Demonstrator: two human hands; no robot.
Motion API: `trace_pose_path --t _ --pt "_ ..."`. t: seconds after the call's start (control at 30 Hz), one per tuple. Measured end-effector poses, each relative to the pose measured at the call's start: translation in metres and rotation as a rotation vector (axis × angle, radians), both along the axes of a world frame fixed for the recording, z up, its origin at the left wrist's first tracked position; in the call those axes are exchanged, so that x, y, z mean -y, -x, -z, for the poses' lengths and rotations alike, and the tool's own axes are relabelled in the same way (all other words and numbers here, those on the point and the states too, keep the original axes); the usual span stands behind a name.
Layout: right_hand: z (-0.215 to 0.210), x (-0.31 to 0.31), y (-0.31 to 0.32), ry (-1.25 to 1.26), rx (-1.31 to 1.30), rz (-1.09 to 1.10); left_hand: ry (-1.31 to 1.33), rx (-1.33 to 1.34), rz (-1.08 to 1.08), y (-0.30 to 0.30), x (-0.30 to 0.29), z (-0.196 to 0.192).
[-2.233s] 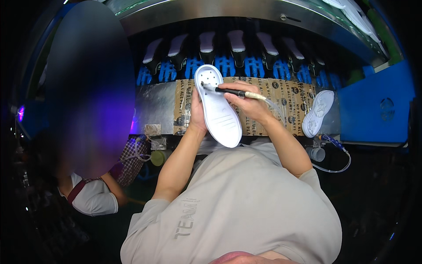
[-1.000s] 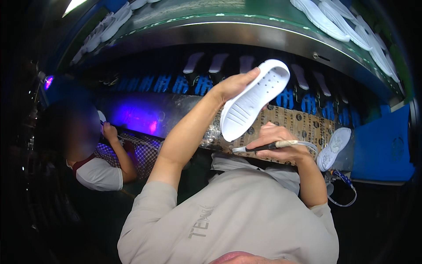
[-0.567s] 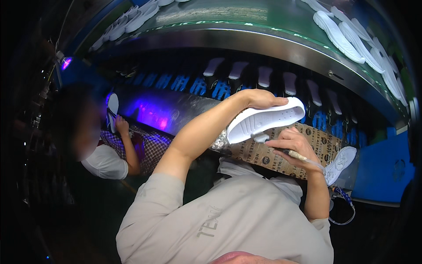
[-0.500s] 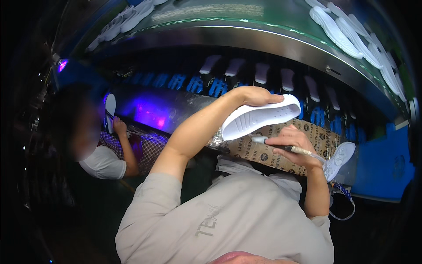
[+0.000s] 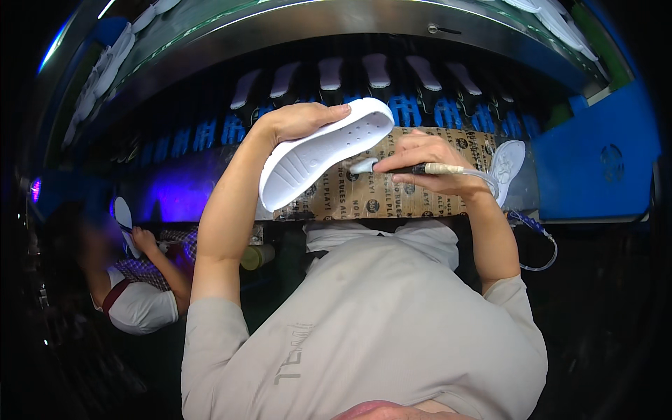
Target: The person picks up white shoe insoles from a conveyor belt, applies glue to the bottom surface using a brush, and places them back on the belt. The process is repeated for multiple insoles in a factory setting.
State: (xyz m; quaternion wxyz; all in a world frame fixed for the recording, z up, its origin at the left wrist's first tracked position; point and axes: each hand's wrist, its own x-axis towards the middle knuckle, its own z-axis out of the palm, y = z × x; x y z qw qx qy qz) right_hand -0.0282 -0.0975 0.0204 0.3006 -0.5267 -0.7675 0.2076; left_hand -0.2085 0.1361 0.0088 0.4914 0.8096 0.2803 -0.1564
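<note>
My left hand (image 5: 304,120) grips the upper edge of a white shoe sole (image 5: 294,171), thumb on its rim. The sole is tilted, its hollow inside with ribs and small holes facing me. To its right, my right hand (image 5: 427,161) is closed round a brush (image 5: 406,169) with a dark and beige handle. A clear tube runs from the handle's back end. The white brush tip (image 5: 362,166) points left, near the sole's lower edge; whether it touches I cannot tell. Below lies brown printed cardboard (image 5: 364,199) on the bench.
A white shoe piece (image 5: 507,168) lies at the bench's right end, beside a blue panel (image 5: 595,161). Behind, purplish insole shapes (image 5: 378,71) stand in a row above blue holders (image 5: 404,110). A metal ledge (image 5: 336,28) crosses overhead. At left a co-worker's hand (image 5: 145,240) holds another white sole.
The whole view has swung, so the bench and both hands appear farther left and higher. Both hands keep their holds on sole and brush.
</note>
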Motion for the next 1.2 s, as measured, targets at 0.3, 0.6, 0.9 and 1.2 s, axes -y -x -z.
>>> trace_pose_path --t 0.3,0.6,0.9,1.2 --pt "-0.001 0.000 -0.013 -0.056 0.136 0.090 -0.044 -0.015 0.036 0.009 -0.007 0.007" --pt "0.007 0.019 -0.024 -0.151 -0.304 0.231 0.365 0.413 -0.296 0.008 -0.005 -0.015" --pt "0.074 0.027 -0.018 -0.196 -0.442 0.667 -0.161 0.936 -0.772 -0.113 -0.088 -0.167" --pt "0.161 0.029 -0.015 0.042 -0.392 0.660 -1.032 0.037 -0.528 -0.081 -0.235 -0.088"
